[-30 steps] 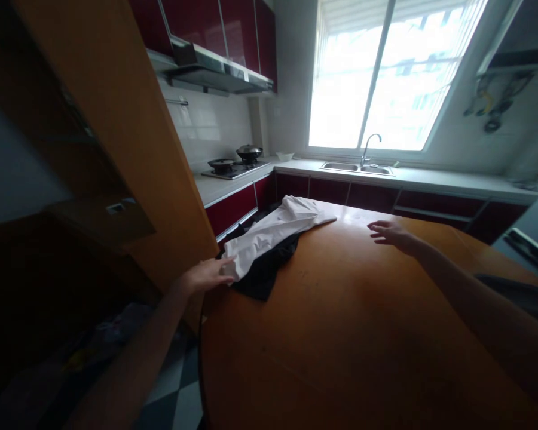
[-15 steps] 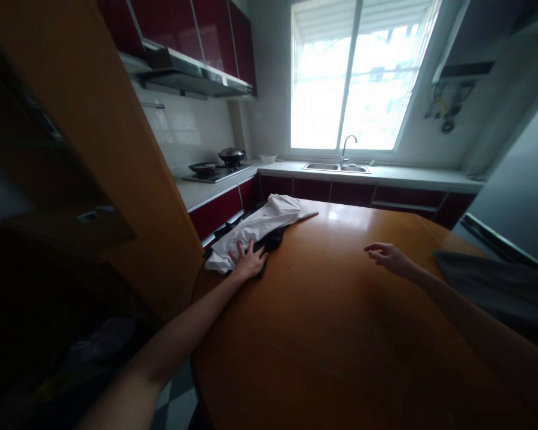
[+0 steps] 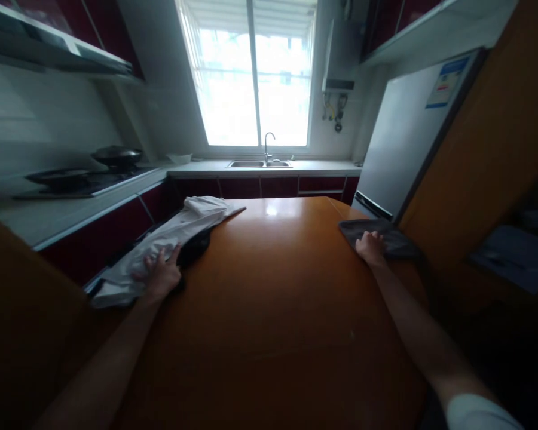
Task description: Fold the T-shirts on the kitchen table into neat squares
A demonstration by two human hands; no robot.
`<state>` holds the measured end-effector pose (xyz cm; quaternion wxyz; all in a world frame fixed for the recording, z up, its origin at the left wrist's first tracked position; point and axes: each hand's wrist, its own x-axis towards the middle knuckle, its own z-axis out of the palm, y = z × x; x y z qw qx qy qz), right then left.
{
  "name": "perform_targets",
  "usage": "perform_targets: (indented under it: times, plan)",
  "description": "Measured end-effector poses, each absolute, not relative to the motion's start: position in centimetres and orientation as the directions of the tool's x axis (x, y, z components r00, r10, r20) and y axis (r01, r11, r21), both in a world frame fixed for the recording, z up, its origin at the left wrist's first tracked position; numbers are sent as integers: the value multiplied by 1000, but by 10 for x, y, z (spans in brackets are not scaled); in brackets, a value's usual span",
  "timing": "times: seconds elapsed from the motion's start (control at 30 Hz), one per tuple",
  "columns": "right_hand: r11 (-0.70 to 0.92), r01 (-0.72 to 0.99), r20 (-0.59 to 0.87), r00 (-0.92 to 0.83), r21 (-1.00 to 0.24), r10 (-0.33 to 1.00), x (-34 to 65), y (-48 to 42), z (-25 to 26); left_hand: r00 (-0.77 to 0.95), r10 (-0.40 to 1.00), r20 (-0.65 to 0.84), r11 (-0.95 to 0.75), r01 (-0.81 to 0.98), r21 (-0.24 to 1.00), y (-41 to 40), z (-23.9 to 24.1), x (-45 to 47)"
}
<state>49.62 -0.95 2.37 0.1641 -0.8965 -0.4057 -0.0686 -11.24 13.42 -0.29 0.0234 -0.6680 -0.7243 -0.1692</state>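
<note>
My left hand point(image 3: 161, 272) lies flat, fingers spread, on a white garment point(image 3: 179, 224) that sprawls over a dark garment point(image 3: 196, 249) at the left edge of an orange wooden table point(image 3: 273, 298). My right hand point(image 3: 370, 247) rests on the near edge of a grey cloth point(image 3: 385, 237) at the table's right edge; its fingers curl onto the fabric, and a grip cannot be made out.
A grey fridge point(image 3: 412, 137) stands right behind the grey cloth, beside an orange cabinet point(image 3: 488, 155). A counter with a stove and pans point(image 3: 89, 170) runs along the left. A sink with a tap point(image 3: 260, 162) sits under the bright window.
The view has swung to the right. My left hand stays on the white garment. My right hand has moved right, from hovering over the bare table to the grey cloth.
</note>
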Motion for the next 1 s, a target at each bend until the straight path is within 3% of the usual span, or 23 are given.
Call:
perform_targets:
  times: [0.23,0.37,0.47,0.53,0.57,0.6,0.67,0.73,0.8,0.87,1.0]
  plan:
    - [-606,743,101,652,-285,752,510,-20,23,168,816,553,-252,965,79,98,9,-57]
    - [-475,804,36,520,-357,853,480,-23,31,349,753,557,-476,875,94,85,5,-14]
    - [-236,860,-8,261,-453,965,427,-31,31,450,716,533,-614,769,175,84,-5,6]
    - [-3,827,-68,-43,-562,997,389,-41,30,491,702,517,-676,688,264,81,-11,13]
    - [159,724,-109,-308,-671,945,373,-47,30,507,697,507,-697,646,312,79,-12,15]
    - [238,612,-94,-460,-754,883,361,-52,31,527,692,493,-713,603,358,75,-12,17]
    - [317,487,30,-509,-814,860,349,-58,32,591,673,445,-739,516,433,65,-10,18]
    - [337,602,213,-269,-724,939,349,-58,30,689,623,370,-761,426,489,54,-5,19]
    - [293,768,357,-90,-569,930,355,-53,24,781,549,297,-781,353,516,46,0,21]
    - [263,856,361,-97,-444,927,362,-48,18,833,487,262,-796,300,525,40,3,23]
    - [247,917,265,-166,-313,950,363,-46,13,836,461,297,-777,219,590,32,7,28]
